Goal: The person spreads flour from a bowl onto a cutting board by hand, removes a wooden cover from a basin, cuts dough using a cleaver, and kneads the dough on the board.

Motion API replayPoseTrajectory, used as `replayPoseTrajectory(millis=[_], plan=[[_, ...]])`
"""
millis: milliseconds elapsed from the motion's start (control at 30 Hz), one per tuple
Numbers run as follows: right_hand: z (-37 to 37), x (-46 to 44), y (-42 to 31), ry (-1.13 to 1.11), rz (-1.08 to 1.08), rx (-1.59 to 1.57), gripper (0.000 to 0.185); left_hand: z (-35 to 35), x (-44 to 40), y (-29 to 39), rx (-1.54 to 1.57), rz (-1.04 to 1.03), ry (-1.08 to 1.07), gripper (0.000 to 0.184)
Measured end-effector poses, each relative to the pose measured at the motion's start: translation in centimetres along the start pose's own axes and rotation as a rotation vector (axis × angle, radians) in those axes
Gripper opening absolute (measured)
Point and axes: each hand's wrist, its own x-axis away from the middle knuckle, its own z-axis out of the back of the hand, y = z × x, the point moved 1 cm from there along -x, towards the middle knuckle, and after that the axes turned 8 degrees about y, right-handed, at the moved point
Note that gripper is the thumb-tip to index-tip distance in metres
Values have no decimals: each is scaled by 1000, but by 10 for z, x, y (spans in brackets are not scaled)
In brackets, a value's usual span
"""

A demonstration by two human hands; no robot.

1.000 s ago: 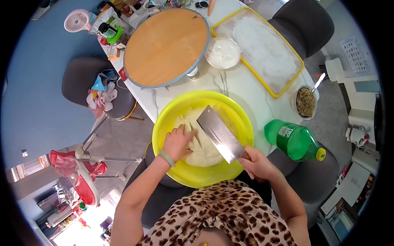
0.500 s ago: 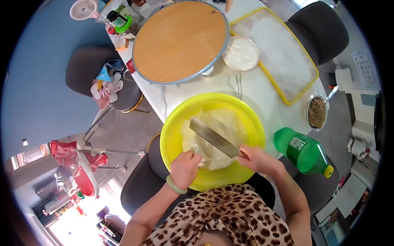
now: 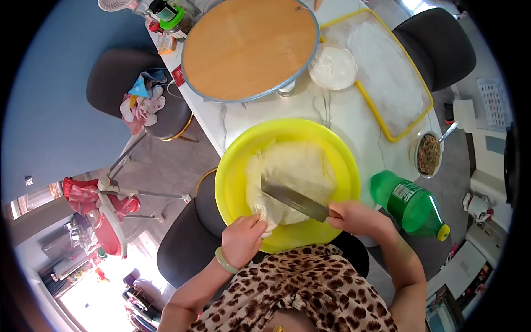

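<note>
A wide yellow basin (image 3: pixel 232 182) holds a large mass of pale, soft dough (image 3: pixel 301 166). My right hand (image 3: pixel 357 217) is closed round the handle of a cleaver (image 3: pixel 293 200), whose broad blade lies slantwise over the dough, its tip toward the upper left. With fingers pinched, my left hand (image 3: pixel 241 239) grips an edge of the dough at the basin's near left rim, and a stretched white strand shows at the fingertips. Whether the blade's lower edge has sunk into the dough is hard to make out.
On the marble-patterned table (image 3: pixel 249 119) are a round wooden board (image 3: pixel 249 47), a bowl of white flour (image 3: pixel 333 67), a yellow-rimmed floured tray (image 3: pixel 390 72) and a bowl of brown filling (image 3: pixel 428 155) with a spoon. A green bottle (image 3: pixel 409 203) is right of the basin.
The cleaver has moved slightly down and right, its tip lower. My left hand has shifted down and left, drawing the dough toward the near rim. The view has shifted slightly.
</note>
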Motion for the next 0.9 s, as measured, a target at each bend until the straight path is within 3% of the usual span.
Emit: replayPoseTrajectory(millis=[67,133,167,433,567,633,900], plan=[[3,-4,-8,36,-28,-60,21,5,2,3,11,16,-21,23],[1,-20,-18,107,183,-78,19,8,1,4,12,23,-32,23],[-5,-28,-17,115,188,-81,19,10,2,4,16,27,-26,23],[-8,-3,-8,-74,112,266,16,32,3,6,75,6,-86,24],[11,8,-17,-147,-18,219,17,50,6,9,85,22,-140,23],[12,0,-29,90,70,120,18,55,6,11,72,9,-168,22],[-34,-32,-16,-20,116,217,19,63,3,-2,146,27,-47,24]])
